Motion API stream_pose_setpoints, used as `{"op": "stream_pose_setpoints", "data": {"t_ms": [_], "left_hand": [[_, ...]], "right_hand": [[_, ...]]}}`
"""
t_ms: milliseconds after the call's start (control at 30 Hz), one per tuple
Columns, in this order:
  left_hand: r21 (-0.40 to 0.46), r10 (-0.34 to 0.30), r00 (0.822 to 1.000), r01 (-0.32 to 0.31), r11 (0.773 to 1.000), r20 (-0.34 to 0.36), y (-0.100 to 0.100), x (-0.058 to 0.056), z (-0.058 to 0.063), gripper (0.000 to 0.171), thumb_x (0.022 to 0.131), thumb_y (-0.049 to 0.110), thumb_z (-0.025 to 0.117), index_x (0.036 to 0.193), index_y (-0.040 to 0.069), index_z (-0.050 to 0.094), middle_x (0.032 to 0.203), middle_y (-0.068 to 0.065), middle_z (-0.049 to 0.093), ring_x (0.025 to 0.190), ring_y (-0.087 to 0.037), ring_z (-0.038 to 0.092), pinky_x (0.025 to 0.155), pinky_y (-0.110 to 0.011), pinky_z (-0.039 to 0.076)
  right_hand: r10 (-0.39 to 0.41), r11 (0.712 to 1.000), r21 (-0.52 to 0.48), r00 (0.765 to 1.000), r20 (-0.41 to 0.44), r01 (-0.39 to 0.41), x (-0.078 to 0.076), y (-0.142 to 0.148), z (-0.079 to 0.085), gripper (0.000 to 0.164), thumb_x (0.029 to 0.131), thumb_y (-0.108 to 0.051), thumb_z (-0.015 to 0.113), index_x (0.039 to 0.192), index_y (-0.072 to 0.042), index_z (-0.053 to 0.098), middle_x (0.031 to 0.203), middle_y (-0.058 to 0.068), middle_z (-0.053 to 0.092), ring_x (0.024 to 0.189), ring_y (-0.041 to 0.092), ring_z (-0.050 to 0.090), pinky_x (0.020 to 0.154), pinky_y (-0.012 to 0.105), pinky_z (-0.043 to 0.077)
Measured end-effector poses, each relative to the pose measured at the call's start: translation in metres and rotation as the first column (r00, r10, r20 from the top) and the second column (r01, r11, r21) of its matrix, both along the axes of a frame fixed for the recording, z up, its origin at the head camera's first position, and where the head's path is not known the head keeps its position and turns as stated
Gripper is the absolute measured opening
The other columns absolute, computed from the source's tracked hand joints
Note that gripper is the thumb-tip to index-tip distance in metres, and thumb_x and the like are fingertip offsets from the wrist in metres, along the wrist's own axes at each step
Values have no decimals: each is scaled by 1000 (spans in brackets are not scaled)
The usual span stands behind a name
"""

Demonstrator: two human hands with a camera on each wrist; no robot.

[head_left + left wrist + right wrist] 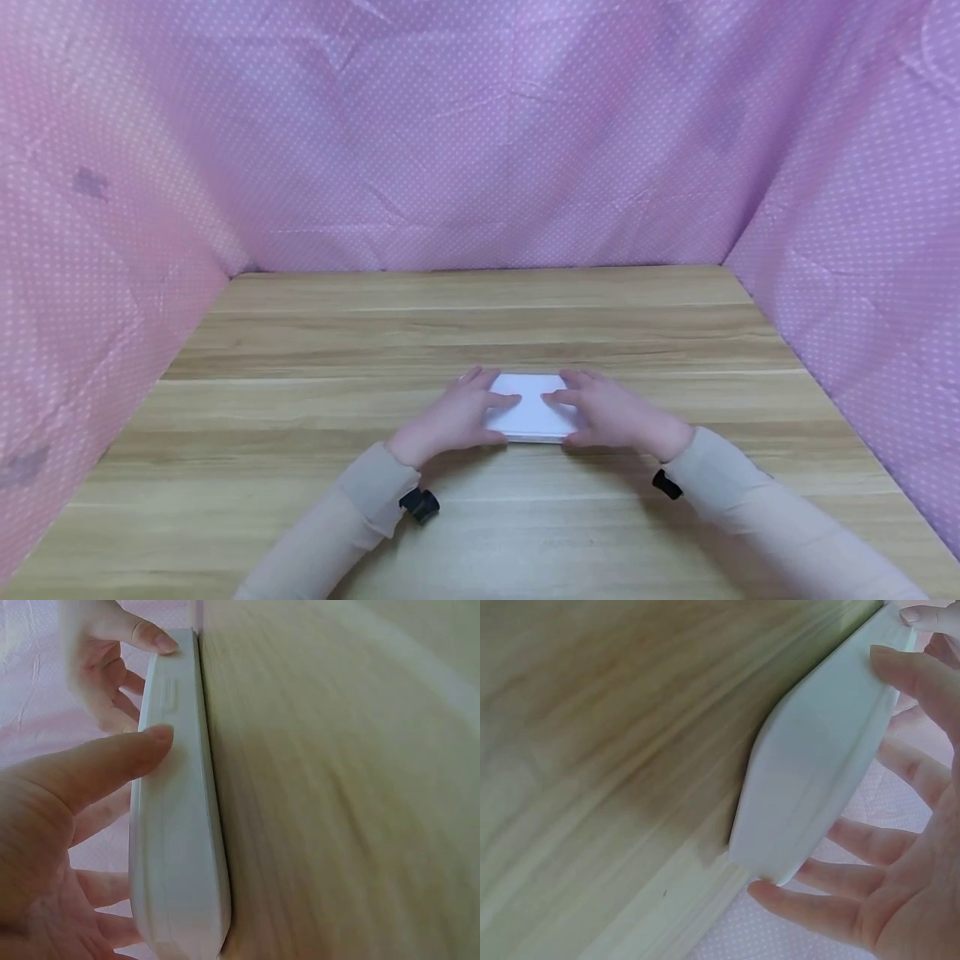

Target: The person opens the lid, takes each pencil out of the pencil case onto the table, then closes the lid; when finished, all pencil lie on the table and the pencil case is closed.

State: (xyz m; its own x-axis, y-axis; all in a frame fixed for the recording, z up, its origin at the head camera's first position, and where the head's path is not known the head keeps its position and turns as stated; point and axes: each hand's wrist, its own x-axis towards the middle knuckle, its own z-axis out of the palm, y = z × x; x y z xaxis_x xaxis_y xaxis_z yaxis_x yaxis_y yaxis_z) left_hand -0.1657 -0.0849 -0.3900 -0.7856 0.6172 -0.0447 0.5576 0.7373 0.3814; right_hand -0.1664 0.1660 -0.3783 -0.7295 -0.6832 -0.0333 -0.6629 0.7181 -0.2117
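Note:
A flat white case [531, 410] with rounded corners lies on the wooden table, close in front of the person. From its left end the left hand [456, 418] grips it, thumb against the near side and fingers spread over the top and far edge. Mirroring that, the right hand [621, 418] holds the right end. In the left wrist view a small raised catch [168, 694] shows on the near side, between the two thumbs. The case's smooth side wall [810, 757] sits flush along the tabletop in the right wrist view.
The wood-grain table [480, 325] spreads out around the case. Pink dotted cloth [480, 133] hangs behind it and along both sides. Dark wrist-worn devices sit below each cuff, the left one [420, 504] the more visible.

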Motion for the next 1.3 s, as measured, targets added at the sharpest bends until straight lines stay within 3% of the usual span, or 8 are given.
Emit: {"op": "stream_pose_setpoints", "data": {"t_ms": [400,600,733,867,1300], "left_hand": [[-28,-2,1000,2,1000,-29,3,-4,-2,57,78,30,75,131,21,58,146,-26,36,132,-49,34,105,-63,29],[-24,7,999,-8,1000,-42,3,-3,-1,57,75,29,76,130,20,60,145,-27,38,131,-49,36,104,-62,31],[-27,12,999,-13,1000,-52,4,-3,0,57,74,28,76,129,20,60,144,-27,39,130,-48,37,104,-61,32],[-20,11,998,-12,1000,-57,4,-3,2,57,74,27,76,128,20,61,144,-26,40,130,-48,38,104,-61,32],[-30,7,999,-8,1000,-49,6,-1,1,56,74,27,77,127,18,62,143,-26,41,129,-47,39,104,-61,32]], "right_hand": [[38,999,36,998,-45,-36,-3,0,0,62,74,-34,79,130,-15,60,130,28,52,115,42,55,92,51,48],[83,996,-7,993,-85,-84,-9,-2,-1,58,69,-32,82,121,-11,66,120,29,59,90,26,63,79,41,54],[93,994,-44,991,-98,-98,-14,-2,0,56,63,-32,83,114,-10,70,113,28,62,71,15,57,65,31,52],[104,993,-52,990,-98,-109,-17,-2,1,57,60,-31,83,111,-10,72,96,15,64,57,7,43,53,21,42],[113,992,-43,990,-81,-117,-18,-3,3,57,59,-32,84,110,-10,72,85,5,57,52,4,36,47,17,35]]}}
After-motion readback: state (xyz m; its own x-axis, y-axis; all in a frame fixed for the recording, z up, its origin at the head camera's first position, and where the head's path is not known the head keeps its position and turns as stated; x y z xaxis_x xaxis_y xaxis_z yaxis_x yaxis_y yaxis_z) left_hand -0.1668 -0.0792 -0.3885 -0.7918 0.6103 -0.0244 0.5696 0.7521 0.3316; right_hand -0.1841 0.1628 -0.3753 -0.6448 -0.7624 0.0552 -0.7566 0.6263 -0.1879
